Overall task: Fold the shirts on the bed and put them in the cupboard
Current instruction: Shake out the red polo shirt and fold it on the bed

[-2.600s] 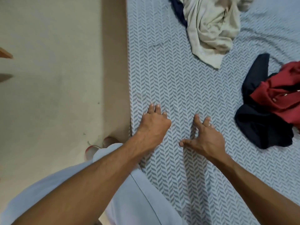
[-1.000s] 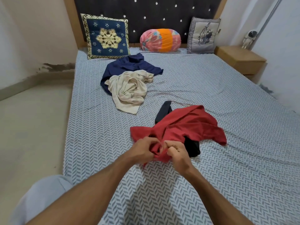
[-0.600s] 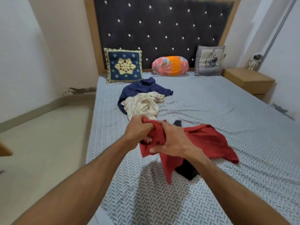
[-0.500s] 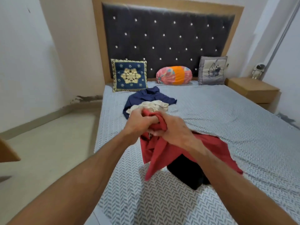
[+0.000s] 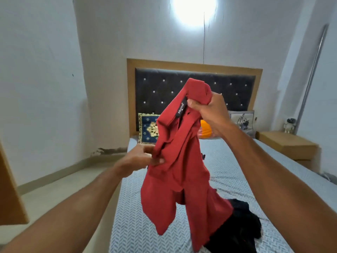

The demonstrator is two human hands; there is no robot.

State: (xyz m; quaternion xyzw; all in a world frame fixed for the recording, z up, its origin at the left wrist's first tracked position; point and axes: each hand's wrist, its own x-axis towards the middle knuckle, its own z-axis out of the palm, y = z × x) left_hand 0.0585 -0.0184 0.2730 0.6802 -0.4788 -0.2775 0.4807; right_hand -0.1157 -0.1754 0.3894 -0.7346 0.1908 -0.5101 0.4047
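Limp red woven shirt (image 5: pixel 179 172) hangs above the grey chevron-sheeted bed (image 5: pixel 228 170), right hand (image 5: pixel 209 114) gripping the collar, left hand (image 5: pixel 144 157) pinching an edge; light, floppy, best held at both shoulders.

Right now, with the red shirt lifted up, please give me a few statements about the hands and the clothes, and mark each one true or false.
1. The right hand grips the red shirt near its collar. True.
2. The left hand hangs free. False: it pinches the shirt's edge lower down.
3. A black garment lies on the bed. True.
4. The red shirt is folded flat. False: it hangs unfolded in the air.
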